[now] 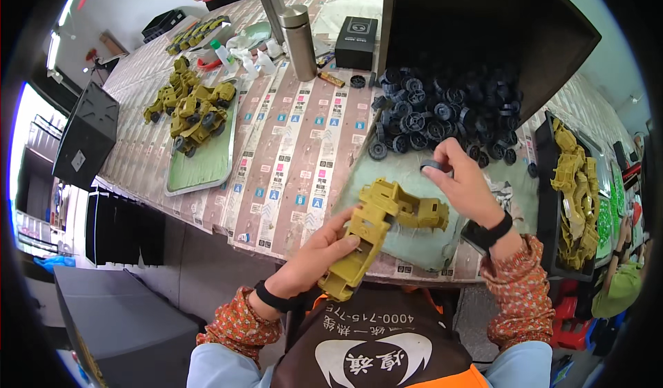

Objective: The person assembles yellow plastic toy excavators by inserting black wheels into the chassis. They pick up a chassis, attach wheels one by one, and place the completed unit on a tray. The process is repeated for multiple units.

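My left hand [319,253] grips an olive-green plastic toy truck body [376,226], tilted, just over the table's near edge. My right hand [464,181] pinches a small black toy wheel [436,165] between thumb and fingers, a little above and right of the truck body. Right behind that hand lies a pile of black wheels [442,112] spilling from a tipped dark box [483,29]. Both wrists wear black bands.
A metal tray [200,170] at the left holds assembled olive toy trucks [197,115]. A black tray [549,201] at the right holds olive truck bodies. A steel flask [299,41], a black box [356,41] and small bottles stand farther back. Another person stands at the far end.
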The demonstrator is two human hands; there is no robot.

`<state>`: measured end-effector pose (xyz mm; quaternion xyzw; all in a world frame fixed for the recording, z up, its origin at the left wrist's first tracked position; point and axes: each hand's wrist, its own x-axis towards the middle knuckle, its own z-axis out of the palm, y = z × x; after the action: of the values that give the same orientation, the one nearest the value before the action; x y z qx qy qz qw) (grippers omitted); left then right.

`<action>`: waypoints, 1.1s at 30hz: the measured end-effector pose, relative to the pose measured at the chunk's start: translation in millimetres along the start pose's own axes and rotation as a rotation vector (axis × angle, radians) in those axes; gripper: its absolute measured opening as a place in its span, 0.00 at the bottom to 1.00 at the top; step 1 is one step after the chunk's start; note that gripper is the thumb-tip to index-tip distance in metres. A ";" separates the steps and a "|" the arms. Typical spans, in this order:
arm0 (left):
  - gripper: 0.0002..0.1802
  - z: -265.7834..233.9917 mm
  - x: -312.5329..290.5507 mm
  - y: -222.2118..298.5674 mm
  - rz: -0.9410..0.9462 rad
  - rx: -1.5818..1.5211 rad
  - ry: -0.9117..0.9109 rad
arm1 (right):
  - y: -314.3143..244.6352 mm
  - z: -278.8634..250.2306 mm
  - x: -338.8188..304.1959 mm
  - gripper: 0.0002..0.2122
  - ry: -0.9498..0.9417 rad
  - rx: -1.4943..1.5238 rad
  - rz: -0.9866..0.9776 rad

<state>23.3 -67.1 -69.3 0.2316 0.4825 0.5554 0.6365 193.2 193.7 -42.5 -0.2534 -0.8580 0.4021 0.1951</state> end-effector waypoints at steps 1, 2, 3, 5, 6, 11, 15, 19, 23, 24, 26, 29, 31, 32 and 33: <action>0.35 2.2 -1.4 2.0 -0.002 0.098 -0.022 | -16.5 3.7 -5.0 0.08 -0.141 0.286 0.166; 0.34 5.1 -1.6 6.5 -0.003 0.200 -0.055 | -33.8 6.1 -13.7 0.09 -0.240 0.511 0.234; 0.32 7.9 -1.6 11.9 -0.013 0.333 -0.083 | -44.7 9.5 -24.3 0.09 -0.330 0.741 0.301; 0.30 13.4 -4.3 23.3 -0.031 0.597 -0.134 | -46.8 26.8 -45.2 0.10 -0.386 0.660 0.072; 0.28 19.1 -6.1 29.5 -0.063 0.612 -0.091 | -45.9 32.5 -53.6 0.11 -0.417 0.618 -0.042; 0.33 -9.1 4.5 24.5 -0.229 0.290 -0.239 | -41.1 41.8 -79.5 0.12 -0.361 0.725 0.087; 0.44 -15.0 -4.7 21.0 -0.121 -0.499 -0.209 | -39.0 51.4 -87.5 0.12 -0.018 0.966 0.175; 0.46 7.5 4.4 -6.2 0.175 -0.581 -0.095 | -45.9 76.3 -89.7 0.12 0.368 0.961 0.170; 0.36 42.7 13.9 -8.2 0.278 -0.495 0.117 | -55.9 106.5 -100.2 0.13 0.366 0.766 -0.004; 0.33 42.7 19.6 -10.2 0.278 -0.486 0.176 | -59.6 107.9 -102.1 0.13 0.291 0.759 -0.060; 0.25 35.4 25.5 -14.1 0.288 -0.492 0.264 | -67.1 107.2 -106.5 0.11 0.190 0.796 -0.070; 0.25 35.0 18.1 -7.1 0.255 -0.457 0.222 | -57.7 93.4 -107.8 0.10 0.168 0.814 0.140; 0.24 34.7 14.2 -8.1 0.266 -0.416 0.248 | -55.9 83.1 -98.2 0.09 0.203 0.613 0.147; 0.23 35.4 13.4 -7.5 0.272 -0.392 0.257 | -51.8 82.9 -94.3 0.09 0.195 0.569 0.150; 0.23 36.3 12.6 -7.1 0.276 -0.386 0.266 | -49.5 83.5 -92.7 0.09 0.187 0.526 0.153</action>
<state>57.3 -48.6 -64.2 0.0946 0.4112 0.7440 0.5182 208.2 62.3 -65.7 -0.2939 -0.6810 0.5991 0.3016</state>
